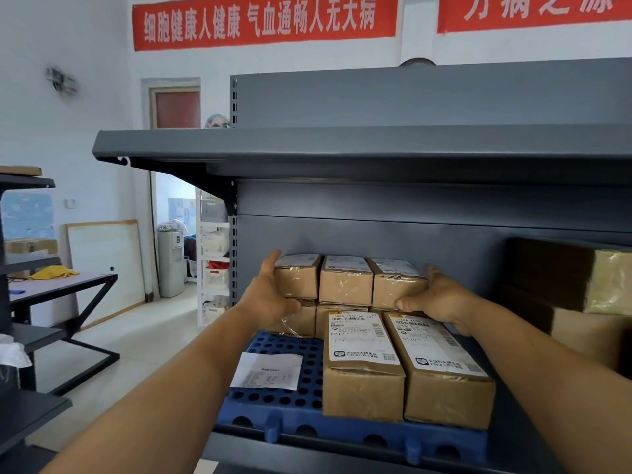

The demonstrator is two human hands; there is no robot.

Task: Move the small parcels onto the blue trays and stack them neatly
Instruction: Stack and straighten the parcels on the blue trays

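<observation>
Both hands are in: the left hand [270, 295] and right hand [441, 299] press flat against the two ends of the top row of three small parcels [345, 283], squeezing them as one block, fingers open rather than curled. These taped cardboard boxes look light and stiff, the tape probably slick, so end pressure suits them. They sit on a lower row at the back of the blue tray [284, 401], with two labelled parcels [403, 364] and a loose paper slip [268, 369] in front.

A: Tray [273, 408] sits on the shelf [513, 453], front edge. Paper slip [266, 371] on its left part, two parcels [407, 367] side by side right of it.

B: Behind those?

A: Three-wide parcel row [345, 282], stacked on a lower row, against the back panel. Left hand [270, 295] on its left end, right hand [441, 299] on its right.
</observation>
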